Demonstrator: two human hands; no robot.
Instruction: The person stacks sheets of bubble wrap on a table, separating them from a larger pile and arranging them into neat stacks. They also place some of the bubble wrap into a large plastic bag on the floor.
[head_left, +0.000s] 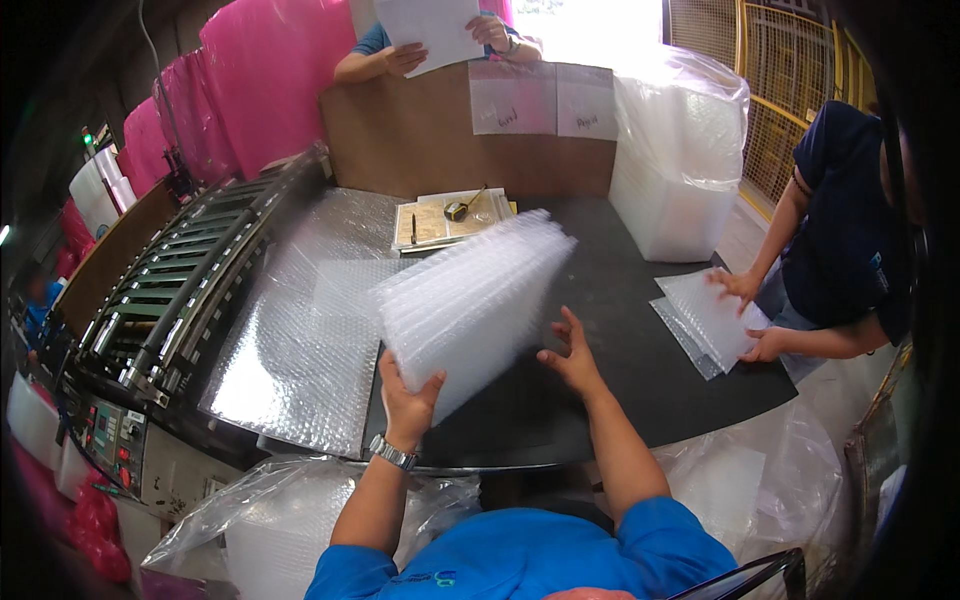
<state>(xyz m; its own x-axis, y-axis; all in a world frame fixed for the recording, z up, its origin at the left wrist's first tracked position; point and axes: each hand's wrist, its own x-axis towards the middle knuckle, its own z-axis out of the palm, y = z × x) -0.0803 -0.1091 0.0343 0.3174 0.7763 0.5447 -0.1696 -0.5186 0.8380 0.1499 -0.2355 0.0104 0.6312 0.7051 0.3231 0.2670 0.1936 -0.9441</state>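
Observation:
A thick stack of clear bubble wrap sheets (470, 310) is tilted up over the dark tabletop, its far edges blurred by motion. At its near left corner, my left hand (406, 402), with a metal watch on the wrist, grips the stack between thumb and fingers. Just right of the stack, my right hand (574, 355) is apart from it, fingers spread and holding nothing. Under and left of the stack, a flat bubble wrap sheet (290, 375) covers part of the table.
A roller conveyor (180, 265) with a control panel (115, 440) stands left. Behind the table's papers, pen and tape measure (458, 211) is a cardboard panel (400, 140). A bagged stack (680, 160) stands back right. Co-workers handle sheets at the right (705, 310) and far side (428, 32).

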